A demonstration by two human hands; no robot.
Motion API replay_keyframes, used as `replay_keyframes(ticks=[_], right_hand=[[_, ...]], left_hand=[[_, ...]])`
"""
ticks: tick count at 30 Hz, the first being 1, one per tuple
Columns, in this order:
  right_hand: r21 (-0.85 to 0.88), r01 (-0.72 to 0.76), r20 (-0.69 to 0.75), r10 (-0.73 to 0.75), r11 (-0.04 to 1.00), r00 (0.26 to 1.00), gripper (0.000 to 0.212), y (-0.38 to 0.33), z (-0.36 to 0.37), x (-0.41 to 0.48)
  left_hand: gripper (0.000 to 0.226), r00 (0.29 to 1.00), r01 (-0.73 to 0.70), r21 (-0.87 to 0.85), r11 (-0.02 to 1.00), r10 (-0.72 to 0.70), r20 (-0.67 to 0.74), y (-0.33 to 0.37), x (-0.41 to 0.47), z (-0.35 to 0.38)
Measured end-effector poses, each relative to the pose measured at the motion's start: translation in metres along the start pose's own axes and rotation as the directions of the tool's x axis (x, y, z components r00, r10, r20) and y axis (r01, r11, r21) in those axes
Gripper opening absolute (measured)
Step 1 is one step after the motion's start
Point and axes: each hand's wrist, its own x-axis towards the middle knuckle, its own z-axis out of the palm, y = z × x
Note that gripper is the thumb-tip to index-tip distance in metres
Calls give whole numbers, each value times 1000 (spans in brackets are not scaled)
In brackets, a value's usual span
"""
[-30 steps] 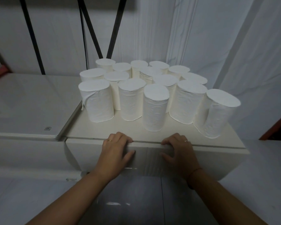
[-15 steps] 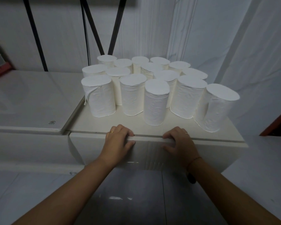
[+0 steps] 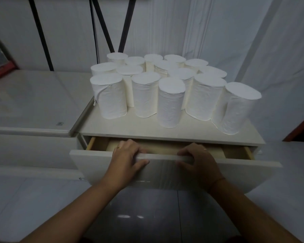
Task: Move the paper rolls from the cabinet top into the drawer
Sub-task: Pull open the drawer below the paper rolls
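Several white paper rolls (image 3: pixel 170 100) stand upright in a tight cluster on the cream cabinet top (image 3: pixel 123 130). Below it the drawer (image 3: pixel 165 171) is pulled out a short way, showing a narrow strip of its wooden inside. My left hand (image 3: pixel 126 158) grips the top edge of the drawer front, fingers hooked inside and thumb on the face. My right hand (image 3: pixel 197 160) holds the same edge further right. Most of the drawer's inside is hidden under the cabinet top.
A lower white surface (image 3: pixel 30 102) adjoins the cabinet on the left. White curtains (image 3: pixel 235 41) hang behind and to the right, with black straps (image 3: pixel 102 25) against the wall. A red-edged object (image 3: pixel 0 69) sits at far left. Glossy floor (image 3: pixel 140 216) lies below.
The drawer was shut before and now stands slightly open, drawn toward me by both hands. The rolls have not moved on the cabinet top.
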Motion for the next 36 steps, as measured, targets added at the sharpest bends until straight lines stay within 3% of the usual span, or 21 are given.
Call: replay_keyframes(ticks=[5, 11, 16, 36], right_hand=[[-20, -10, 92, 12, 1000, 996, 19, -6, -5, -18], [37, -42, 232, 32, 998, 972, 23, -16, -17, -43], [44, -63, 262, 49, 997, 964, 25, -25, -22, -70], [64, -65, 369, 37, 996, 929, 20, -43, -29, -131]], left_hand=[[14, 998, 9, -14, 1000, -8, 64, 6, -17, -9], [12, 958, 115, -89, 989, -86, 274, 11, -37, -28], [11, 905, 135, -140, 981, -65, 421, 14, -59, -37], [16, 753, 185, -142, 972, -48, 657, 37, -103, -59]])
